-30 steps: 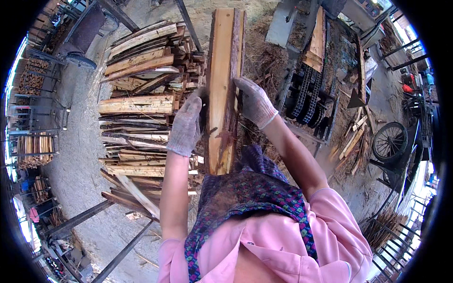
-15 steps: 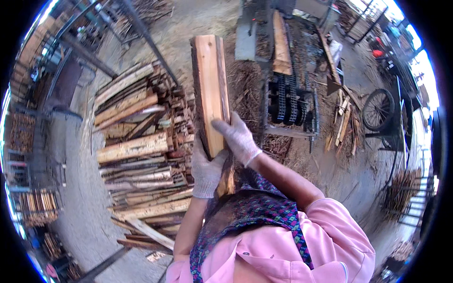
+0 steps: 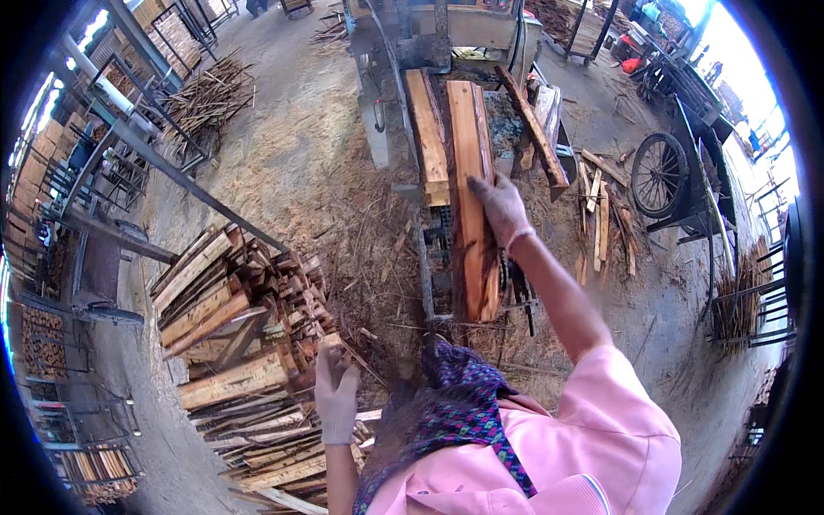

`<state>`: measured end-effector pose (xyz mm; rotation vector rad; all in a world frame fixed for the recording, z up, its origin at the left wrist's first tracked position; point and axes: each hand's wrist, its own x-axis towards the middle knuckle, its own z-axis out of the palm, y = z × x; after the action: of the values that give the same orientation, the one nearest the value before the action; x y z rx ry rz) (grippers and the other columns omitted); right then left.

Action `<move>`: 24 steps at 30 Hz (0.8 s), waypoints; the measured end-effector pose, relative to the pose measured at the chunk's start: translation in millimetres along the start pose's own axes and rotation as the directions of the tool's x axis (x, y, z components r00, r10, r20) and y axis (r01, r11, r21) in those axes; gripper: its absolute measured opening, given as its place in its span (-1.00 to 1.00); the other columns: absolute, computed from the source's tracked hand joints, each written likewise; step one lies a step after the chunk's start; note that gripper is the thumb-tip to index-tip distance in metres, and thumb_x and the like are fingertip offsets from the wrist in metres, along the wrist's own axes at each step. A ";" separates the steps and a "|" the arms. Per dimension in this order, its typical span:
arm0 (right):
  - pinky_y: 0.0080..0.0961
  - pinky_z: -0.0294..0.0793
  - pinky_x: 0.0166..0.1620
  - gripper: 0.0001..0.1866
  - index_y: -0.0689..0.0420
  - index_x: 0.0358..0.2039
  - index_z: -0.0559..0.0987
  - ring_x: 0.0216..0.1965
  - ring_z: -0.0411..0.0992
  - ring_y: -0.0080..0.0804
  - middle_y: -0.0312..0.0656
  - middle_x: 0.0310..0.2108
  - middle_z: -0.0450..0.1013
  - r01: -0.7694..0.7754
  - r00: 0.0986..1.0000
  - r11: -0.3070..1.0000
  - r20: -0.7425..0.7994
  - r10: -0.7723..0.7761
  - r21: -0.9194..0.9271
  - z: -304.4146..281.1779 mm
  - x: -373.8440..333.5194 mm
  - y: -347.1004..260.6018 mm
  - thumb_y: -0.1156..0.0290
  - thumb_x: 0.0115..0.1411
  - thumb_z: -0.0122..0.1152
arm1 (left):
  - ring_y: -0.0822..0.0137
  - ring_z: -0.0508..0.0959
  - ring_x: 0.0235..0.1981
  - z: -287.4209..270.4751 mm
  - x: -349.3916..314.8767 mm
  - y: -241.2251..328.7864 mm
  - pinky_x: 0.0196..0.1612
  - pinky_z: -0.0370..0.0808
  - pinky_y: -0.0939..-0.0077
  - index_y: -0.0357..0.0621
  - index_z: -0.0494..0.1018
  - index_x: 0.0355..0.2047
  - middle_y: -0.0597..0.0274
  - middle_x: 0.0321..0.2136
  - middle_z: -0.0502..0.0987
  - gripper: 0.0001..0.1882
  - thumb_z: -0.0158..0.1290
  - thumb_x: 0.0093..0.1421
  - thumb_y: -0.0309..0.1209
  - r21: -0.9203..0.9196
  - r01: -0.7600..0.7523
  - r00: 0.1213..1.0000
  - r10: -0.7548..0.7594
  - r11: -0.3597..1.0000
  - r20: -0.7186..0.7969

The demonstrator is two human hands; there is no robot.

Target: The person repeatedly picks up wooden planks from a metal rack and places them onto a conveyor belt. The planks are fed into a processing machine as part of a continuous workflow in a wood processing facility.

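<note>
A thick wooden slab with bark along its edges lies lengthwise on the chain conveyor of a machine. My right hand, in a pale knit glove, grips its right side with the thumb over the top face. Just left of the slab, another bark-edged slab rests on the same conveyor. My left hand, gloved too, is held low beside the wood pile. Its fingers are apart and it holds nothing that I can see; the fingertips overlap the end of a piece in the pile.
The machine's frame stands ahead, with a loose barked strip slanting along its right. Offcuts lie on the floor beside a spoked wheel of a cart. A slanted metal bar crosses the left side, above the pile.
The slab has gone from between both my hands onto the conveyor, ahead and to the right. My left hand has let go and moved down toward the pile; my right hand stays on the slab.
</note>
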<state>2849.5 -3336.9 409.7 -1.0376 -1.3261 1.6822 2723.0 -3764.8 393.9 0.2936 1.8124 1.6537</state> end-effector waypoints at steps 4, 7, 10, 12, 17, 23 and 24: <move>-0.37 0.60 -0.15 -0.45 0.33 0.00 0.61 -0.25 0.63 -0.32 -0.04 -0.21 0.65 0.004 1.000 0.965 -0.001 -0.004 -0.261 -20.6 125.7 -1.5 0.05 0.29 0.36 | 0.46 0.49 -0.12 -61.0 -18.5 -109.4 -0.01 0.50 0.51 -0.34 0.12 0.46 0.25 -0.14 0.51 -0.25 0.09 0.27 -0.60 0.073 0.126 0.980 -0.113 0.989 -0.163; -0.33 0.59 -0.12 -0.29 0.41 -0.04 0.63 -0.23 0.65 -0.23 0.04 -0.18 0.66 -0.079 0.995 0.973 0.045 0.091 -0.219 15.2 197.8 -4.3 -0.10 0.19 0.34 | 0.52 0.48 -0.31 -47.9 -57.9 -95.6 -0.27 0.51 0.57 -0.32 0.12 0.46 0.39 -0.29 0.43 -0.22 0.07 0.23 -0.62 -0.225 0.327 0.833 -0.393 0.918 -0.389; -0.22 0.53 0.10 -0.15 0.32 0.06 0.65 0.06 0.59 0.02 0.14 -0.02 0.63 0.113 0.993 0.695 0.059 -0.100 -0.710 14.1 292.1 5.5 -0.30 0.15 0.28 | 0.49 0.53 -0.33 -43.5 -71.7 -104.3 -0.32 0.51 0.58 -0.26 0.14 0.46 0.32 -0.22 0.50 -0.25 0.09 0.27 -0.53 -0.225 0.373 0.762 -0.435 0.900 -0.480; -0.17 0.51 0.12 -0.19 0.25 0.07 0.66 0.10 0.57 0.09 0.12 0.01 0.63 0.097 0.991 0.307 0.120 0.057 -0.947 47.7 301.5 14.9 -0.30 0.18 0.25 | 0.45 0.56 -0.25 -47.8 -93.7 -111.8 -0.27 0.55 0.52 -0.28 0.11 0.47 0.25 -0.11 0.54 -0.21 0.15 0.28 -0.43 -0.156 0.446 0.714 -0.456 0.881 -0.531; -0.18 0.50 0.12 -0.31 0.26 0.02 0.67 0.05 0.59 0.05 0.12 -0.02 0.63 0.119 0.975 0.540 0.200 0.093 -0.833 45.0 305.3 32.5 -0.19 0.26 0.25 | 0.38 0.56 -0.23 -37.7 -111.5 -141.4 -0.28 0.55 0.42 -0.24 0.24 0.40 0.27 -0.11 0.54 -0.30 0.16 0.30 -0.31 -0.353 0.476 0.650 -0.593 0.805 -0.476; -0.01 0.50 0.14 -0.36 0.27 0.08 0.48 0.08 0.55 0.24 0.31 -0.01 0.57 0.134 0.989 0.516 0.082 -0.122 -0.846 45.5 298.4 52.7 -0.08 0.29 0.20 | 0.42 0.53 -0.21 -15.1 -66.9 -138.2 -0.28 0.53 0.46 -0.30 0.20 0.42 0.23 -0.09 0.52 -0.30 0.13 0.35 -0.31 -0.144 0.489 0.770 -0.503 0.860 -0.393; -0.02 0.51 0.14 -0.35 0.27 0.10 0.49 0.08 0.55 0.23 0.29 -0.02 0.58 0.074 0.995 0.494 0.029 -0.098 -0.866 54.4 292.4 40.5 -0.07 0.29 0.21 | 0.43 0.53 -0.22 -9.8 -57.6 -129.9 -0.29 0.52 0.49 -0.32 0.18 0.43 0.22 -0.09 0.52 -0.29 0.12 0.35 -0.33 -0.122 0.476 0.788 -0.484 0.871 -0.380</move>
<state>2681.0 -3100.0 334.6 -1.4820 -2.2633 0.8143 2794.7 -3828.4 288.5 -0.5272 1.9448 1.4216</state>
